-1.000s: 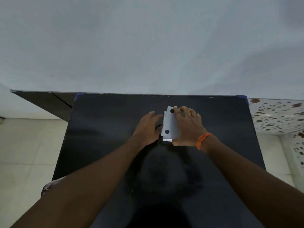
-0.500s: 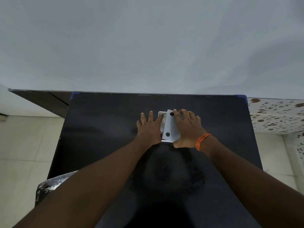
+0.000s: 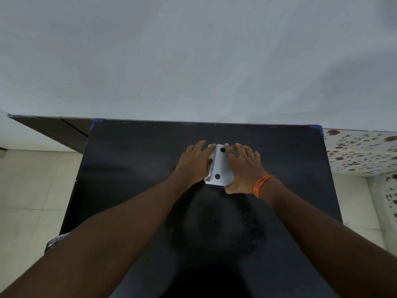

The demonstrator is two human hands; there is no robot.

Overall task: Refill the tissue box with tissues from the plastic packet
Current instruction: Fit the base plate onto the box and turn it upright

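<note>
Tissue box [image 3: 220, 166]: a white, flat-sided box lying on the black surface [image 3: 137, 168], toward the far middle of it. The upward face is a plain white panel carrying two black round dots, one at the far end and one at the near end. The panel sits slightly askew on the body below it, and a strip of the white body shows along the box's left edge.

Left hand [image 3: 193, 164]: rests against the left side of the box, palm down, fingers extended along that side. Its grip is loose; the fingers are not curled around the box, and how firmly they press cannot be told.

Right hand [image 3: 243, 168]: laid over the right half of the box, fingers spread across the far right corner, thumb at the near right corner. This grip is closed on the box from above. An orange band [image 3: 262, 184] circles the right wrist.

Beyond the box, the surface ends at a pale wall [image 3: 193, 61]. Blue tape marks the far corners of the surface. Left of the box, off the surface edge, lies pale tiled floor [image 3: 32, 190]. A crinkled shiny item [image 3: 53, 241] shows at the near left edge of the surface, mostly hidden by the left forearm; what it is cannot be told.
</note>
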